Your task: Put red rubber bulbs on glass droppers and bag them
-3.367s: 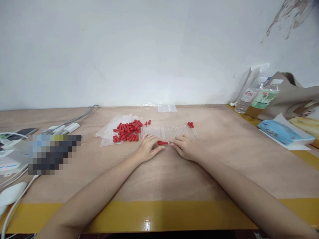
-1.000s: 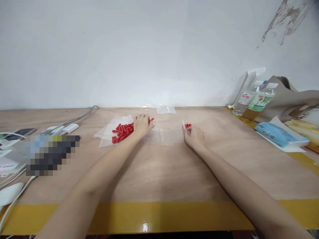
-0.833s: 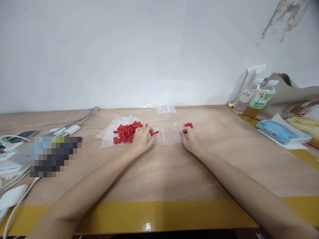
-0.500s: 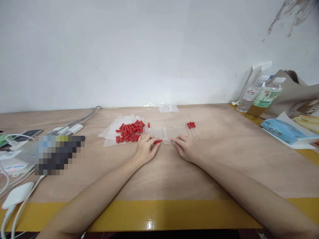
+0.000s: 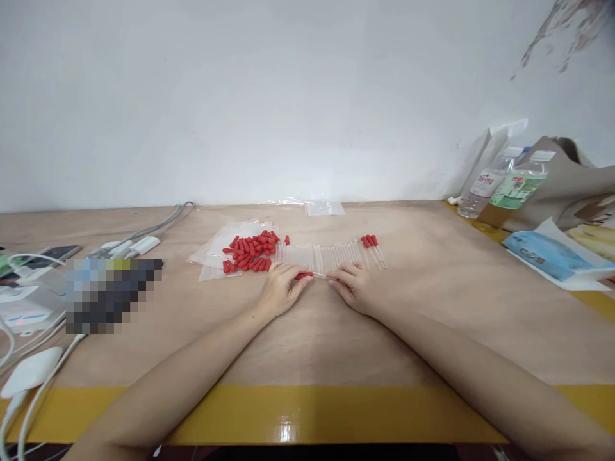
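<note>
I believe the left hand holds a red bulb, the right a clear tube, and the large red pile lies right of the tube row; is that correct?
Not quite: the head view shows the red pile left of the tube row. The left hand holds a red bulb, the right hand a clear tube.

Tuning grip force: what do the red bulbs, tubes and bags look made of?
Red bulbs: probably rubber or soft plastic, fairly matte; opaque red, little shine.
Tubes: glass or clear plastic, smooth; see-through with pale glints, too small to tell which.
Bags: likely thin plastic film, smooth; whitish, translucent, lying flat.
</note>
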Available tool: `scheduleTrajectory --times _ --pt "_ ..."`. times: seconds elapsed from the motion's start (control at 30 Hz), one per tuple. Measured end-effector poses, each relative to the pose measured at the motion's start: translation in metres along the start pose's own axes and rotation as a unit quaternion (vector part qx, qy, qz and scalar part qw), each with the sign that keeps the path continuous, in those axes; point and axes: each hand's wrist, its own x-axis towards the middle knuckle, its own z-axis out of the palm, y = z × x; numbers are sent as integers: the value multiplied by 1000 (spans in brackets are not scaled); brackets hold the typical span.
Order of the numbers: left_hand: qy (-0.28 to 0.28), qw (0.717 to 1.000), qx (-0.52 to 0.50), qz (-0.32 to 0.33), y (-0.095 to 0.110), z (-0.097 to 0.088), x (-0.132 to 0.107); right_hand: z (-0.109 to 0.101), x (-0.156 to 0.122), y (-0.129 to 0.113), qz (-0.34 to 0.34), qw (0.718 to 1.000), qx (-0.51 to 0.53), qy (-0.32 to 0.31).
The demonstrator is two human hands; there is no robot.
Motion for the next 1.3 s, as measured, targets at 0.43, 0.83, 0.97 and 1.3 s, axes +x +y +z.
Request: scheduleTrajectory --times 0.43,0.83,0.97,1.3 --pt "-5 989 -131 -75 1 3 -1 -2 2 -5 -24 999 26 -26" --pt "-86 984 -145 -49 6 -3 -2 -21 9 -6 -49 995 -64 -58" --pt "-73 992 -99 -4 7 -3 -3 -18 7 -8 -38 995 -80 -48" --pt "-53 995 -82 4 5 -6 2 -11 6 -7 -41 992 -111 -52"
